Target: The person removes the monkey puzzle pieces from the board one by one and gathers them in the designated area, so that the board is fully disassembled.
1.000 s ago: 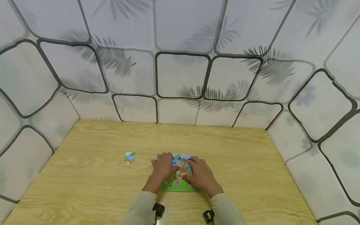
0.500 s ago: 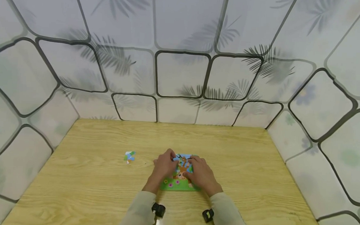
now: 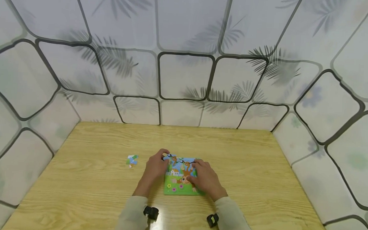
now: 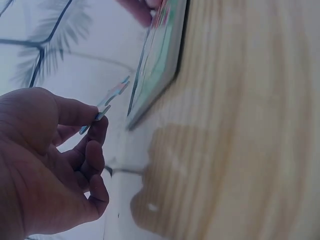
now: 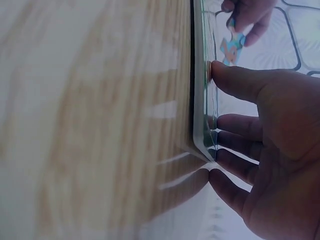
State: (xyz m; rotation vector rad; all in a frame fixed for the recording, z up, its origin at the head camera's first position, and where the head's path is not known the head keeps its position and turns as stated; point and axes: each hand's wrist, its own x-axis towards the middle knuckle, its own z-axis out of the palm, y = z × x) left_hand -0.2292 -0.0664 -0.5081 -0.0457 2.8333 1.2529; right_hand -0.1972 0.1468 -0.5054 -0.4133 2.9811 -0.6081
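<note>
The left hand [image 3: 157, 166] pinched a piece [image 5: 231, 51] just above the board's [image 3: 182, 192] back-left corner; the right hand [image 3: 208, 180], fingers extended, rested on its right side — a skewed press might have jammed the piece.

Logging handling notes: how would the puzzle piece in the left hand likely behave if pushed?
The puzzle piece is probably stiff, jutting without sag from the pinching left hand. Its thin edge suggests little weight, and its flat shape makes rolling unlikely.
</note>
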